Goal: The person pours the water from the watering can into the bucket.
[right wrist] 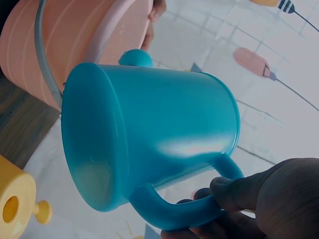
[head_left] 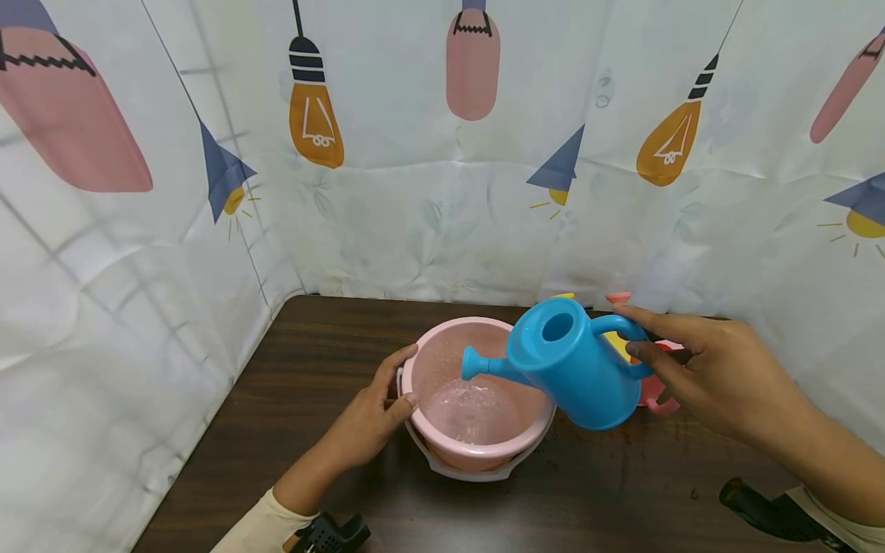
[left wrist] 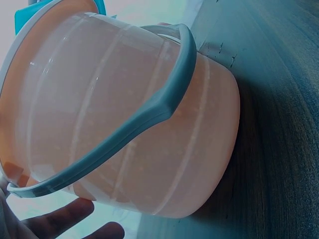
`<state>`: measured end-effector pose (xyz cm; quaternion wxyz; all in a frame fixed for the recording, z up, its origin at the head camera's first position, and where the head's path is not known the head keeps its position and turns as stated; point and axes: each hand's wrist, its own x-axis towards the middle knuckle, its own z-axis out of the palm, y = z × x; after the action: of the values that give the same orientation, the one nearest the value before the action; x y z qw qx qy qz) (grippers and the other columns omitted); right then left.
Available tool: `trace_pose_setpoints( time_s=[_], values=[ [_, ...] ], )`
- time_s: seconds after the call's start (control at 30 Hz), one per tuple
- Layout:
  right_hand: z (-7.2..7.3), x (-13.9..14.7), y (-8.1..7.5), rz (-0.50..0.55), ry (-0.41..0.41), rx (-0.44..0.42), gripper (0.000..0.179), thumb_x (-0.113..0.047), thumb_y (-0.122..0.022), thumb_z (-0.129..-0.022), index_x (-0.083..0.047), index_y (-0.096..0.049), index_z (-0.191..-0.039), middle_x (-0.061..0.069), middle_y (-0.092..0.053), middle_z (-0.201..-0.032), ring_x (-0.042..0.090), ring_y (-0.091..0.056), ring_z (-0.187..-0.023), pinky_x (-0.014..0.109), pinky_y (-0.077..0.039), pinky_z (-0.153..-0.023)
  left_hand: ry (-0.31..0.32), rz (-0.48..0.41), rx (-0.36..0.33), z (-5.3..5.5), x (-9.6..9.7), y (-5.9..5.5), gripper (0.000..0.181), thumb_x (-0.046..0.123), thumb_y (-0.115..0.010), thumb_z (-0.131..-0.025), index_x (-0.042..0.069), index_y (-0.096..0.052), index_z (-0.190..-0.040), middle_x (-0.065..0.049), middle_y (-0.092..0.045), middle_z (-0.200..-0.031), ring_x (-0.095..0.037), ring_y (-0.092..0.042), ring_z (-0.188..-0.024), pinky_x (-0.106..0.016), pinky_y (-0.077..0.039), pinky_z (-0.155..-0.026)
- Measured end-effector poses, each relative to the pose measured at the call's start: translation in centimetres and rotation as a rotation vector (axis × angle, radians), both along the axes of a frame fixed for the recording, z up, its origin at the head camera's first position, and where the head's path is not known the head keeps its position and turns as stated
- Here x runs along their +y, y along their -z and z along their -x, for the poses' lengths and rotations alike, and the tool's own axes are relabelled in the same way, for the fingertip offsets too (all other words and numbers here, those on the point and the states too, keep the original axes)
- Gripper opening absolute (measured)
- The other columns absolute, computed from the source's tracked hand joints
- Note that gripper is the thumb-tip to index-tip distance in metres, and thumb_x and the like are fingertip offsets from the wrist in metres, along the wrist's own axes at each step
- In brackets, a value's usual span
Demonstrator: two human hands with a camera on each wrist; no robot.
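A pink bucket (head_left: pixel 452 444) with water (head_left: pixel 470 407) in it stands on the table. My left hand (head_left: pixel 362 422) grips its left rim, thumb on the rim's edge. The bucket's grey handle (left wrist: pixel 149 109) hangs down along its side in the left wrist view. My right hand (head_left: pixel 726 376) holds a blue watering can (head_left: pixel 588 384) by its looped handle (right wrist: pixel 174 214), thumb and fingers around it. Tilted toward the bucket, the can has its spout (head_left: pixel 477 364) above the water, whose surface looks ripply and bubbly.
Behind the blue can, partly hidden, are a yellow item (right wrist: pixel 15 189) with a round hole and a red item (head_left: pixel 651 390) with a handle. Wet marks lie on the dark wooden table (head_left: pixel 325 338). A printed white curtain (head_left: pixel 401 223) closes off the back and left.
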<state>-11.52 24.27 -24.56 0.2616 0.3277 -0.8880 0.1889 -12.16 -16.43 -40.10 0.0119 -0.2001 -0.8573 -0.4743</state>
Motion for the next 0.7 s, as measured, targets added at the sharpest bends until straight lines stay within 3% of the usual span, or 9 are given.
trace_pose_setpoints(
  time_s=[0.7],
  values=[
    [-0.09,-0.16,-0.04,-0.005,0.003,-0.011,0.072,0.008,-0.089,-0.067,-0.011,-0.070,-0.134,0.005,-0.077,-0.096,0.021,-0.075,-0.071,0.012,-0.051,-0.063,0.032,-0.014,0.019,0.01,0.09,0.02,0.064,0.031,-0.055,-0.104,0.028,-0.024,-0.160,-0.012,-0.063,-0.128,-0.022,-0.064,-0.110,-0.044,-0.051,-0.089]
  ],
)
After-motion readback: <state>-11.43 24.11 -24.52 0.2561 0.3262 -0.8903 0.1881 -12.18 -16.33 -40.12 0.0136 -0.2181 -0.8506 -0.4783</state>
